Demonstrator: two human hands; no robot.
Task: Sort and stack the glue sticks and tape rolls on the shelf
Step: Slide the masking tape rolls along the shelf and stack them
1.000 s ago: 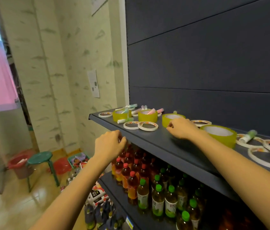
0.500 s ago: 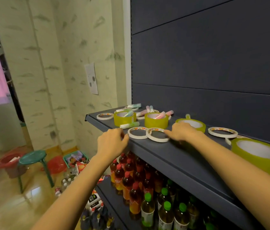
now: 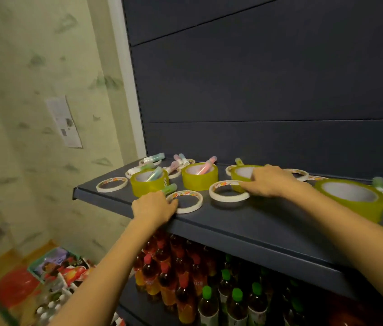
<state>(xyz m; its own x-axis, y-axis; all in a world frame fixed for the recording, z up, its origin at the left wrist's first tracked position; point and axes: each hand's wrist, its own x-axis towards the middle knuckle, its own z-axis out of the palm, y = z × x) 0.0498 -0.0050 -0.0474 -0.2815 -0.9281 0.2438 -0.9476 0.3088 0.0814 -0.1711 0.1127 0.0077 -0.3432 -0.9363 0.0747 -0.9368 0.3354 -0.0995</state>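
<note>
Partly hidden yellow tape roll (image 3: 238, 177), right hand (image 3: 269, 181)

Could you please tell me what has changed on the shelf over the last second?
The left hand has come up from the shelf edge onto a thin white tape ring. The right hand has moved left to the next thin white ring; no firm grip is visible. The yellow tape rolls and glue sticks lie as before.
</note>
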